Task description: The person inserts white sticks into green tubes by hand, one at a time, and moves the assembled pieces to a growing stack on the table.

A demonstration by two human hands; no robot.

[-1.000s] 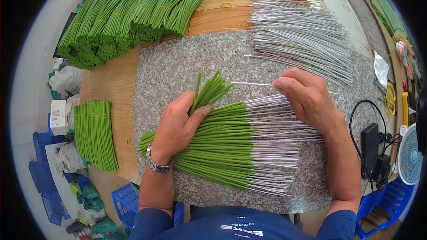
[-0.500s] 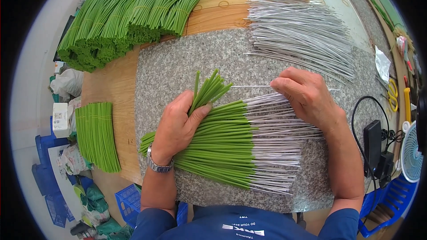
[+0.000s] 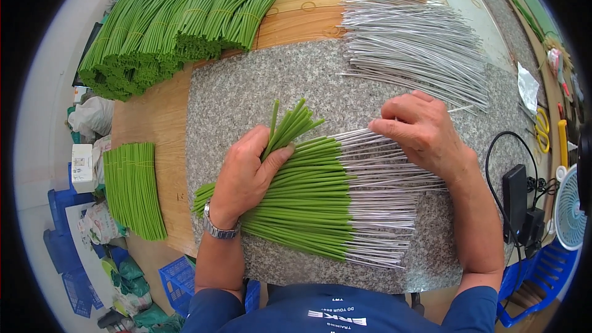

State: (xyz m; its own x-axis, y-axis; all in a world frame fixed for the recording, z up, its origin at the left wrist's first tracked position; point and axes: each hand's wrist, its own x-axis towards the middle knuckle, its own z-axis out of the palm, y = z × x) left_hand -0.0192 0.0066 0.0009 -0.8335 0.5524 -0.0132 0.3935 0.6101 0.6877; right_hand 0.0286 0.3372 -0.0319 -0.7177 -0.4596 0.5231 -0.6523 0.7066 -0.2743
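My left hand point(image 3: 251, 169) is closed round a small bunch of green tubes point(image 3: 292, 122), whose open ends point up and to the right. Beneath it fans a row of more green tubes point(image 3: 302, 200) on the stone slab, with silvery wires point(image 3: 382, 216) sticking out of their right ends. My right hand point(image 3: 422, 129) pinches a single thin wire point(image 3: 459, 109) above the upper edge of that fan. The wire's outer end shows right of the knuckles; its other end is hidden by the fingers.
A heap of loose wires point(image 3: 413, 43) lies at the far right of the granite slab point(image 3: 265, 74). Banded green bundles point(image 3: 179, 18) fill the far left, and another bundle point(image 3: 134, 191) rests on the wooden tabletop point(image 3: 176, 209). Yellow scissors point(image 3: 542, 129), a black adapter point(image 3: 514, 200) and a fan point(image 3: 568, 206) stand right.
My right hand has shifted slightly left. The wire it pinches has tilted, its outer end now higher, and it no longer spans toward the bunch. My left hand stays nearly still.
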